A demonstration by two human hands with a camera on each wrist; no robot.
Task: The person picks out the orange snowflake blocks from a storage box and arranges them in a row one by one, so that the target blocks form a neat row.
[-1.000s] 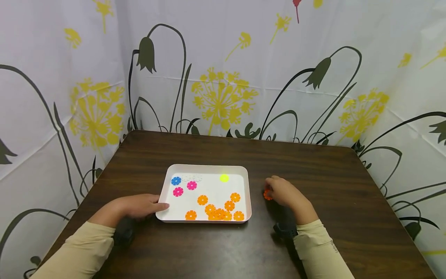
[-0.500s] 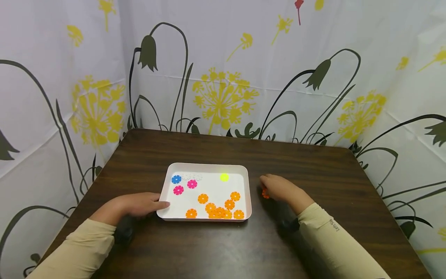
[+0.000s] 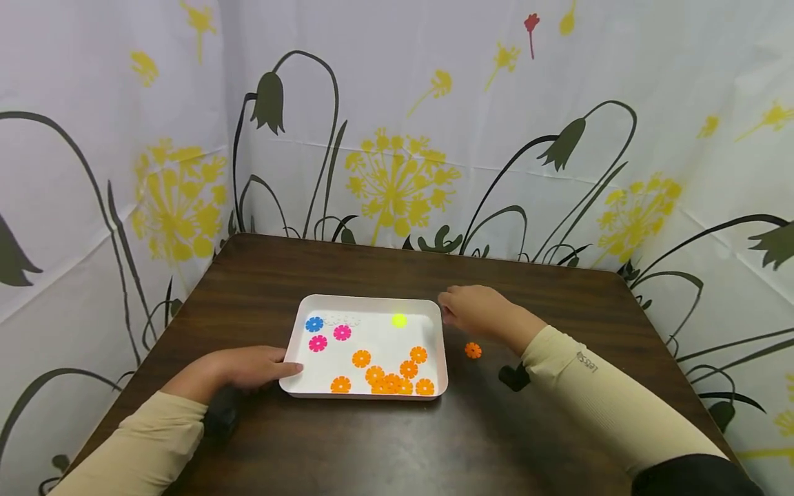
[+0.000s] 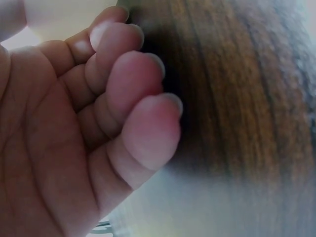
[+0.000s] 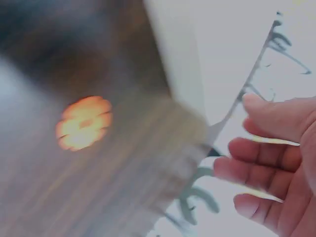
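Left hand [image 3: 238,367] rests flat on the table [image 3: 558,303], straight fingertips against the near-left rim of the white tray [image 3: 442,344], probably steadying it; it holds nothing. The tray carries blue, pink, yellow and a cluster of orange flower discs [image 3: 391,377]. Right hand [image 3: 474,311] hovers at the tray's far-right corner, fingers loosely bent, empty. One orange disc [image 3: 473,350] lies alone on the table just right of the tray, apart from the hand.

A makeshift recording booth, not a lived-in room.

White curtains [image 3: 397,124] printed with yellow dandelions and dark bellflowers hang close round a dark wooden table [image 3: 558,289] from 9 through 12 to 3 o'clock, shutting out everything beyond.
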